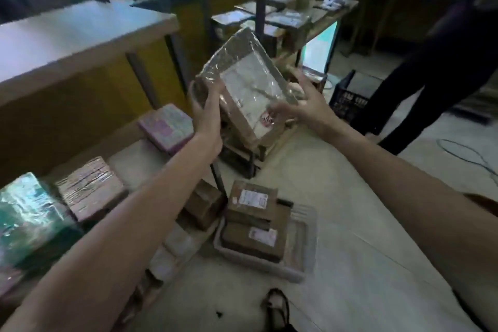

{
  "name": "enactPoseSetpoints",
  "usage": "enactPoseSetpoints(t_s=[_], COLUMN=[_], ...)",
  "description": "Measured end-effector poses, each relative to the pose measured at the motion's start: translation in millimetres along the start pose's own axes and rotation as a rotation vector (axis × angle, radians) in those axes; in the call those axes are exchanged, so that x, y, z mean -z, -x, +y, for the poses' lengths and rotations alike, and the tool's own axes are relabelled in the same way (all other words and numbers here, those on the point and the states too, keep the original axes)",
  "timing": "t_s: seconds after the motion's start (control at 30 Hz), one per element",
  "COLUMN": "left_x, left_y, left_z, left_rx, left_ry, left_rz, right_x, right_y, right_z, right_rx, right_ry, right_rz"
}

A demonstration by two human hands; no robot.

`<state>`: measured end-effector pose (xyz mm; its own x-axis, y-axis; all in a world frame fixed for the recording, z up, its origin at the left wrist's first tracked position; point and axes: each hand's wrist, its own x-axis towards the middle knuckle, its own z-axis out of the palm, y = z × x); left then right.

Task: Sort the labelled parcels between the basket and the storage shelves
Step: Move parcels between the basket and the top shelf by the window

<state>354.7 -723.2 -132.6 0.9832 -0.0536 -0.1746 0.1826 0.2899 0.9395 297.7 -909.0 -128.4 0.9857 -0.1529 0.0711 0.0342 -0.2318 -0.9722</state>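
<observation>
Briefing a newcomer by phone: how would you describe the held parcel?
Above the white floor basket, two hands are raised. The left hand grips a flat brown parcel, the right hand at its other edge. Unlike the other parcels, it is lifted, tilted, and film-wrapped over a large white label.
</observation>
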Motion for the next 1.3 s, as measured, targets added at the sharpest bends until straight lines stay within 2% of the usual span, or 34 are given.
enactPoseSetpoints(t_s=[0.13, 0.2, 0.3, 0.43, 0.6, 0.77, 0.9, 0.97, 1.07, 1.13, 1.23, 1.3], left_x=[-28.4, -39.5, -57.3, -70.2, -54.4, -31.4, -8.5, 6.1, 30.8, 40.7, 45.7, 51.7], left_y=[-1.0, -4.9, -8.5, 4.1, 2.7, -18.6, -45.9, -53.2, -58.3, -61.1, -66.8, -70.0], left_z=[-83.9, -131.6, -205.7, -303.7, -419.3, -512.7, -590.4, -618.8, -648.4, -665.1, -689.2, -703.8], left_rx=[0.175, 0.253, 0.336, 0.468, 0.601, 0.542, 0.526, 0.518, 0.562, 0.564, 0.450, 0.317], left_ry=[-0.148, -0.200, -0.343, -0.558, -0.617, -0.717, -0.769, -0.793, -0.820, -0.857, -0.997, -1.256], left_rz=[0.012, -0.036, -0.205, -0.465, -0.367, -0.380, -0.431, -0.474, -0.580, -0.655, -0.766, -0.826], right_x=[28.8, 42.0, 52.9, 63.6, 53.2, 30.9, 8.4, 0.0, -11.9, -18.7, -30.0, -36.0], right_y=[31.0, 43.2, 58.4, 72.8, 98.7, 105.3, 95.6, 91.4, 86.5, 83.2, 76.3, 72.4], right_z=[79.3, 127.3, 195.4, 292.2, 402.5, 497.7, 579.5, 615.7, 658.8, 680.6, 702.8, 713.3], right_rx=[-0.254, -0.374, -0.560, -0.697, -0.918, -1.083, -1.162, -1.158, -1.182, -1.179, -1.161, -1.140], right_ry=[-0.050, -0.149, -0.280, -0.291, -0.298, -0.141, -0.406, -0.409, -0.340, -0.223, -0.104, -0.028], right_rz=[-0.073, -0.035, 0.112, 0.221, 0.236, 0.145, 0.319, 0.429, 0.555, 0.559, 0.552, 0.567])
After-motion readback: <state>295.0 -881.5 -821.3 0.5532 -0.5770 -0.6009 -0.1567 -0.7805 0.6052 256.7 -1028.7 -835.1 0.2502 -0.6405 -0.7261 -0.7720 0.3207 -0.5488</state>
